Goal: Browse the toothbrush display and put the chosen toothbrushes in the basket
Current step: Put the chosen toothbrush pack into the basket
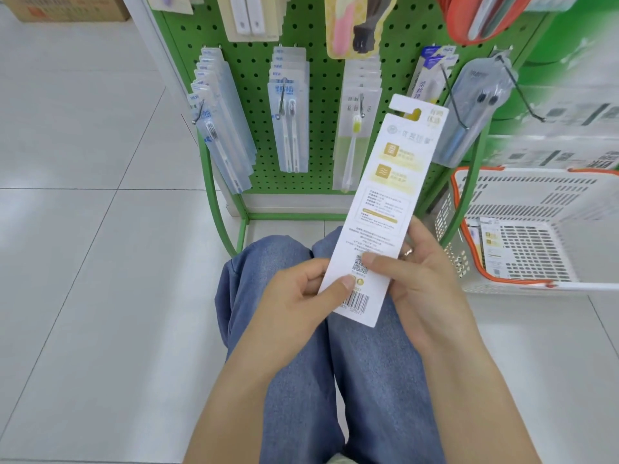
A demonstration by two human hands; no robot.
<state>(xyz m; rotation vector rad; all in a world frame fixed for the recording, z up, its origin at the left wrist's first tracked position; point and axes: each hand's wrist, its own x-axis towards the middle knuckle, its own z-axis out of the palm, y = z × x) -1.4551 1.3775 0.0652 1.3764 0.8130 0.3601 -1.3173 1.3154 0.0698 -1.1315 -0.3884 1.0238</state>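
Item: long white card-backed toothbrush pack (pixel 382 209), printed back toward me for reading, its lower end pinched by my left hand (pixel 301 296) and right hand (pixel 415 279) above my knees; white slatted basket (pixel 522 229) near, right.

Pegboard display (pixel 321 182) ahead, basket (pixel 522 286) right, toothbrush pack (pixel 385 209) above knees (pixel 301 262)

1. Illumination: bright, even and diffuse; no single source is identifiable.
2. Shadows: soft and faint beneath the knees on the floor tiles (pixel 83 262).
3. Glare: pale sheen on the clear toothbrush packs (pixel 289 108).
4. Distortion: wide-angle bending curves the pegboard rack (pixel 321 78) frame and tile lines.
5. Blur: the upper right corner is smeared; the shelf labels (pixel 569 112) there are unreadable.
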